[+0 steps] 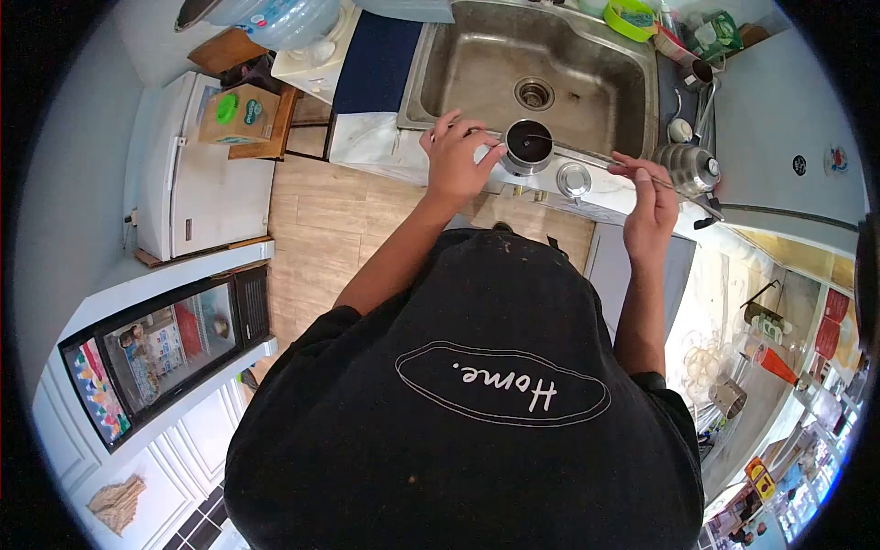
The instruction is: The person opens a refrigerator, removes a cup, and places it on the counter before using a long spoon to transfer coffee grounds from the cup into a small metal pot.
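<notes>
At the sink's front edge stands a metal cup (529, 168) with a dark inside. The thumb and fingertips of my left hand (456, 158) grip its left rim. My right hand (652, 206) pinches a long, thin metal rod (587, 157), which looks like a long-handled spoon. One end of the rod reaches over the cup's mouth and into it; the other sticks out past my hand to the right. Between the cup and my right hand sits a small round metal lid or container (574, 181) on the white counter (371, 147).
Behind the cup lies the stainless steel sink (477, 69) with its drain (533, 93). A rounded metal pot (689, 169) stands right of my right hand, near a white ladle (680, 130). A dark blue mat (378, 64) covers the counter left of the sink. A green basin (628, 20) is behind.
</notes>
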### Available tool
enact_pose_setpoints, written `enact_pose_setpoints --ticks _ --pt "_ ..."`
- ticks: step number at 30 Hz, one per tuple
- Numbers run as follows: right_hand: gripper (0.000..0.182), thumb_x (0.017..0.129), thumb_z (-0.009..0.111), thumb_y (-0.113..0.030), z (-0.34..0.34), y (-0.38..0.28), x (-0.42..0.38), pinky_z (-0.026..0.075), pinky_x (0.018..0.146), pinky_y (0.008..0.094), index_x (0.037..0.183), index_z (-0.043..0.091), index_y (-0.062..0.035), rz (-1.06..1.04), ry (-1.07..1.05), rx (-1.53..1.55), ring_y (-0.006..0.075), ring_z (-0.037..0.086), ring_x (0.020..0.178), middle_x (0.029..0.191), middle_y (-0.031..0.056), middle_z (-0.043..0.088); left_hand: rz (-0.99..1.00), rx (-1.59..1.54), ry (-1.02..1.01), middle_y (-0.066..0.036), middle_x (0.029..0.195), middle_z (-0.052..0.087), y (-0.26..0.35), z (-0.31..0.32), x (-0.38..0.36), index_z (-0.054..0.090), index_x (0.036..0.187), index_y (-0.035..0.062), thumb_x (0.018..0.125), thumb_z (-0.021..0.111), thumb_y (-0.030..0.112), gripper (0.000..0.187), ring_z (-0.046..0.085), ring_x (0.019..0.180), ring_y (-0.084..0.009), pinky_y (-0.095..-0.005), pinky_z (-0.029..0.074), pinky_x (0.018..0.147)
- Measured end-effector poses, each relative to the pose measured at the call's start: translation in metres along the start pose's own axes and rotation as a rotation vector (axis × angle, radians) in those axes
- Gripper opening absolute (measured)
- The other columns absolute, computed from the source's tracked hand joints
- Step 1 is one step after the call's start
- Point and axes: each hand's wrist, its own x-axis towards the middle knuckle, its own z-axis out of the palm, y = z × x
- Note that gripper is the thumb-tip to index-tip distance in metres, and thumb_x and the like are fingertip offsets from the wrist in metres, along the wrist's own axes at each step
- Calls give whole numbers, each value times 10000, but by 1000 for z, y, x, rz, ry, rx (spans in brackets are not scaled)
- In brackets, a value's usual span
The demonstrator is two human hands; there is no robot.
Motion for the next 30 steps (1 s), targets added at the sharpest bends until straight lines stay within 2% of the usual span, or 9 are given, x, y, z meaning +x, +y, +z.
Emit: enact_pose_setpoints --ticks 4,8,11,17,21,24,27,30 --pt "252 1072 488 -95 9 15 10 480 983 327 1069 703 38 14 35 9 195 676 1059 1061 118 748 6 -7 3 -17 1214 694 -1 1 0 792 931 161 856 825 326 184 467 1359 -343 -544 256 1096" --pt "260 1082 494 -126 23 30 21 504 948 326 1064 686 47 54 -44 -16 194 706 990 1057 116 748 -5 14 -25 -15 1215 695 1 -1 1 793 937 162 856 825 332 191 466 1364 -338 -545 249 1103" --pt "254 1087 490 -136 19 35 21 519 953 335 1080 673 40 115 -25 155 204 719 1005 1066 136 745 -1 9 -21 -14 1212 695 2 -3 2 794 937 162 851 828 329 191 465 1367 -334 -546 245 1109" --pt "244 1091 492 -163 -15 37 18 536 968 368 1127 645 23 187 73 303 236 727 1018 1050 169 732 -5 1 -15 -14 1212 696 1 -2 1 796 916 167 853 826 320 168 476 1358 -335 -541 244 1108" --pt "249 1091 485 -154 -9 39 23 531 981 369 1132 652 26 178 87 259 231 725 1018 1053 157 735 6 1 -7 -15 1208 696 -1 -1 1 796 907 167 854 824 324 168 480 1355 -334 -538 243 1108" --pt "245 1094 483 -141 4 44 25 534 993 371 1157 652 26 128 20 142 242 724 1043 1091 152 720 13 7 -5 -12 1206 696 -1 -1 1 794 911 168 853 825 328 173 475 1360 -331 -537 242 1108" --pt "248 1094 484 -134 11 41 25 529 996 375 1147 659 33 104 -47 149 236 720 1052 1111 159 714 14 5 0 -8 1208 695 -1 -1 1 794 922 172 854 824 333 178 471 1364 -329 -532 242 1109" --pt "253 1081 484 -108 4 30 20 506 990 334 1091 684 48 115 -70 197 213 710 1037 1059 137 730 7 9 -2 -5 1212 694 -2 0 0 793 930 173 856 822 335 181 467 1367 -327 -529 243 1110"
